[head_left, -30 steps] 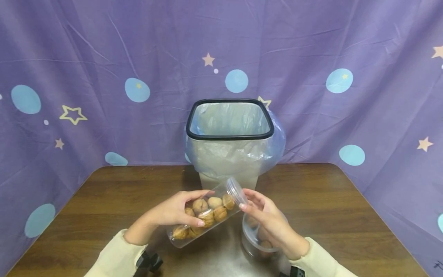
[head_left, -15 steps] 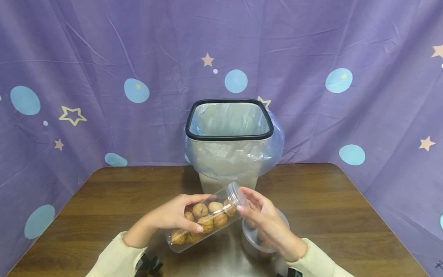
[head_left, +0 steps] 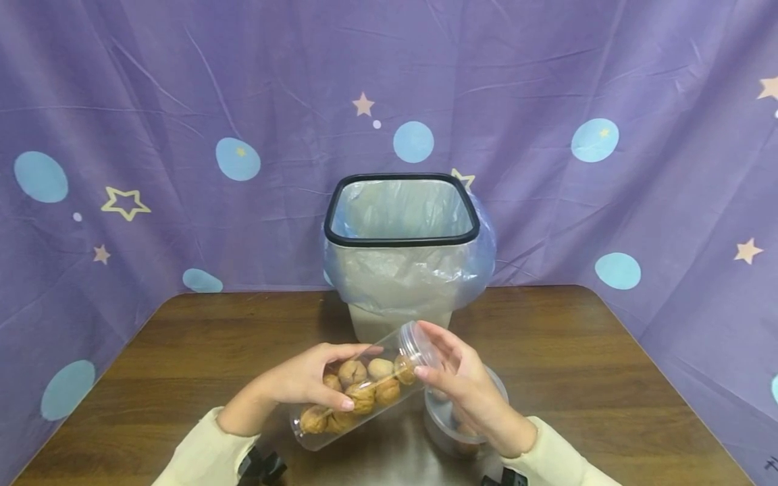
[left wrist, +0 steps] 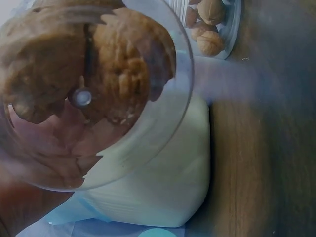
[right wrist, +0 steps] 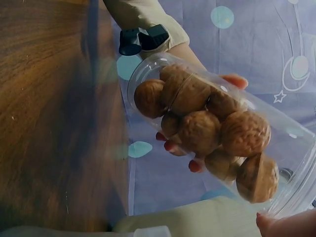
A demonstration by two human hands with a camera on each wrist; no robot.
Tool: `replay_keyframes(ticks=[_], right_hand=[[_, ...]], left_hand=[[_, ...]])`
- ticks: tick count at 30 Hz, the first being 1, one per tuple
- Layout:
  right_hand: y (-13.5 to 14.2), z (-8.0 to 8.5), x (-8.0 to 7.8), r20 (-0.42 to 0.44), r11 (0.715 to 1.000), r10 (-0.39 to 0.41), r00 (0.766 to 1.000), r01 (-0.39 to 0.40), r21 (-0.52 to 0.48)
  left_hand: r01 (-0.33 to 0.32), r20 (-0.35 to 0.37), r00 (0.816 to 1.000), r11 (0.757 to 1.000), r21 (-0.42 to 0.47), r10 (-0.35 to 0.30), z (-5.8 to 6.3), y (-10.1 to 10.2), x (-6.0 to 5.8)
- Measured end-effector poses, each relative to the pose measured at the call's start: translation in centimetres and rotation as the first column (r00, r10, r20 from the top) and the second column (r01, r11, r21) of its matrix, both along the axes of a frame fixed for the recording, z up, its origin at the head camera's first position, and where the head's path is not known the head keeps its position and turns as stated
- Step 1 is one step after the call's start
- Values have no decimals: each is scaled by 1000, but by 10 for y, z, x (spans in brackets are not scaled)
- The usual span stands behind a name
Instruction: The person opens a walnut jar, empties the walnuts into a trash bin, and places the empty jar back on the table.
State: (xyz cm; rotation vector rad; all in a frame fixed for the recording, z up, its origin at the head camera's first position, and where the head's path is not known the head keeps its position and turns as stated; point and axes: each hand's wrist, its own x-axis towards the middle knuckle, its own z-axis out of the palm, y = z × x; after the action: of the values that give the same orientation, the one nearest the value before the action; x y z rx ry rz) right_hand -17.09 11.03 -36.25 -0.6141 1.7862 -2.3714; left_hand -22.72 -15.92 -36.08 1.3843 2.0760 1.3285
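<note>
Purple patterned cloth backdrop [head_left: 292,81]: cut off at the frame's edges.
Dark brown wooden table [head_left: 219,344]: near edge out of frame.
Cream bin with black rim and plastic liner [head_left: 401,241]: inner bottom hidden.
Clear cylindrical plastic jar [head_left: 394,344]: between the left hand [head_left: 310,378] and right hand [head_left: 464,381], long axis slanting, its clear ridged lid [head_left: 410,339] pointing up and right.
Round clear tub [head_left: 439,435]: below the right hand, which partly covers it.
Left hand: clasped round the jar's body, most fingers hidden.
Right hand: clamped on the lid.
Brown walnuts [head_left: 387,391]: inside the jar, some covered.
</note>
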Motion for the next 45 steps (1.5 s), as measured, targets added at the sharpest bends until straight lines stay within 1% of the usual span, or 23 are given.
replay_keyframes(ticks=[3, 7, 10, 14, 18, 21, 23, 24, 26, 28, 32, 35, 37, 39, 41, 43, 45], right_hand=[[1, -1, -1, -40, 1000, 13, 999, -13, -3], [4, -3, -3, -107, 998, 51, 993, -53, -16], [6, -5, -6, -161, 995, 92, 983, -96, -17], [9, -8, -11, -226, 987, 150, 963, -158, -16], [11, -9, -14, -254, 980, 194, 947, -201, -1], [12, -8, -16, -274, 975, 218, 937, -224, 12], [13, -9, -18, -312, 971, 232, 921, -238, 20], [13, -9, -18, -321, 970, 235, 917, -241, 22], [14, -10, -18, -331, 969, 239, 913, -248, 16], [13, -11, -18, -336, 968, 238, 911, -251, 5], [13, -12, -16, -314, 972, 210, 926, -233, -38], [13, -12, -14, -289, 981, 168, 942, -187, -41], [13, -11, -12, -262, 989, 137, 955, -148, -22], [12, -9, -8, -208, 994, 104, 973, -106, 3], [12, -7, -5, -132, 997, 80, 988, -77, 26], [11, -6, -1, -49, 997, 65, 997, -63, 40], [10, -5, 2, 26, 997, 55, 998, -56, 46]], left_hand=[[38, 41, 998, 999, 32, -39, 0, 1, 0], [70, 99, 992, 996, 53, -75, -1, 2, -1], [81, 138, 986, 995, 59, -89, -1, 2, -2], [101, 179, 977, 992, 78, -113, -3, 2, -2], [119, 202, 970, 989, 92, -136, -5, 1, -2], [127, 204, 968, 987, 96, -145, -7, 1, -3], [130, 211, 966, 986, 102, -149, -8, 1, -3], [131, 216, 965, 986, 105, -151, -8, 1, -3], [129, 217, 965, 986, 108, -151, -8, 0, -3], [123, 203, 969, 987, 103, -142, -7, 0, -4], [91, 131, 986, 993, 75, -101, -5, 0, -5], [61, 114, 991, 996, 63, -68, -4, -1, -5], [44, 122, 991, 997, 61, -51, -3, -1, -4], [25, 138, 990, 998, 57, -33, -3, -1, -3], [9, 122, 992, 999, 51, -15, -3, -1, -3], [-17, 89, 996, 999, 31, 14, -3, -1, -2], [-34, 54, 998, 999, 16, 33, -4, -2, -2]])
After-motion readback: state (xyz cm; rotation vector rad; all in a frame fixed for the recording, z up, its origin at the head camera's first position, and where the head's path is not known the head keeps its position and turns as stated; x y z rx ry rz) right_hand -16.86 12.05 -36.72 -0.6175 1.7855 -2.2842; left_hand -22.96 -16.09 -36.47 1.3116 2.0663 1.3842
